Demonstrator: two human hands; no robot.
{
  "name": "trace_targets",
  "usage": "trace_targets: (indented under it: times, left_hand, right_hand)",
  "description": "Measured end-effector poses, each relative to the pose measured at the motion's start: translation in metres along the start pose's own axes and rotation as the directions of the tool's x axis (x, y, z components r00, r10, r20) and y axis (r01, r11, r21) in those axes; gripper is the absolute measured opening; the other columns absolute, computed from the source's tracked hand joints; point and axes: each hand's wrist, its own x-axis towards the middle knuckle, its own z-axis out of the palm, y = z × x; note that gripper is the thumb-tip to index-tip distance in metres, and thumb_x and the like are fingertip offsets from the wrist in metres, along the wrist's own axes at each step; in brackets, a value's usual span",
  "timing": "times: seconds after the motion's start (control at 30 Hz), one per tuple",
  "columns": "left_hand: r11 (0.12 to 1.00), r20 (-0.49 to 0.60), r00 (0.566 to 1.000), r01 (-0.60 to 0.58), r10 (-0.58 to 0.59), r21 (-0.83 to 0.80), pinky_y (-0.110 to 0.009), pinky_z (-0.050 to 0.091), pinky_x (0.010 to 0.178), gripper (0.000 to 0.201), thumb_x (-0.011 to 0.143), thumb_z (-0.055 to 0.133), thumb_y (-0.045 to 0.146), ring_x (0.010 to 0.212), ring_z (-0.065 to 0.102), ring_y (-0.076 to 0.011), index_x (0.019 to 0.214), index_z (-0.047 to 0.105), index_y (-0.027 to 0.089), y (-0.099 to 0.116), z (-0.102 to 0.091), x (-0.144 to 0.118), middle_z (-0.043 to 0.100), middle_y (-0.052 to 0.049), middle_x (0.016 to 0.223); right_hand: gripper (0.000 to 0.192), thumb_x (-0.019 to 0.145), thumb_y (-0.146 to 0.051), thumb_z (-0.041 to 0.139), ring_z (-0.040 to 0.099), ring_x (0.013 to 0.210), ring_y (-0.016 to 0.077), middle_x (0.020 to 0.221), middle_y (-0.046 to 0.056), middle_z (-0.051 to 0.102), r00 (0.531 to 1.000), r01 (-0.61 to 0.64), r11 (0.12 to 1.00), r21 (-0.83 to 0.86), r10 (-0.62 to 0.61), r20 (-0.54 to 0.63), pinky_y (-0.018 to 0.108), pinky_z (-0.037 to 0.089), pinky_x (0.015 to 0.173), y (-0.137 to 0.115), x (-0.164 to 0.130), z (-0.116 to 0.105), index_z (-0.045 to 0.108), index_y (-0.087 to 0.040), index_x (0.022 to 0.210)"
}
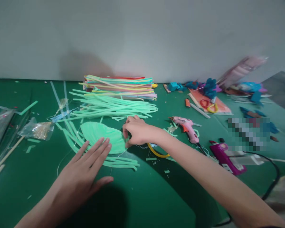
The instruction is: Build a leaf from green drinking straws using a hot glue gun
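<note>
leaf [106,131] lies partly under outstretched left fingers [102,157], beside curled right fingers [125,130] whose grip is unclear.

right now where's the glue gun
In the head view, the glue gun lies on the green table, to the right of the right hand, between the orange sheet behind it and the purple block nearer the camera.
</note>
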Motion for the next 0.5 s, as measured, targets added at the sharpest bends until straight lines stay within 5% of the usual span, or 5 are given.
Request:
trace_targets:
  times: [0.2, 0.5]
  left_hand:
    - [0.999, -0.037, 0.999, 0.029, -0.030, -0.015, -0.044, 0.013, 0.123, 0.051, 0.093, 0.052, 0.051, 0.136, 0.047, -0.0268, 0.127, 0.061, 0.015, -0.005, -0.014, -0.021, 0.063, -0.008, 0.135]
    - [0.999, -0.032, 0.999, -0.005, 0.003, -0.052, -0.039, 0.013, 0.123, 0.053, 0.093, 0.055, 0.048, 0.138, 0.045, -0.0249, 0.133, 0.057, 0.013, 0.000, -0.003, -0.008, 0.057, -0.010, 0.143]
  right_hand:
    - [0.024, 0.063, -0.030, 0.088, 0.051, 0.105, 0.0334, 0.104, 0.013, 0.060, 1.000, 0.007, 0.996, -0.091, -0.008, -0.009, 0.035, 0.043, 0.074, -0.007, 0.000, -0.004, 0.074, -0.020, 0.081]
    - [0.015, 0.084, -0.012, 0.062, 0.063, 0.085, 0.0228, 0.079, 0.008, 0.071, 0.960, 0.261, 0.958, -0.118, -0.270, -0.071, 0.029, 0.038, 0.066, -0.020, -0.012, -0.001, 0.076, -0.019, 0.083]
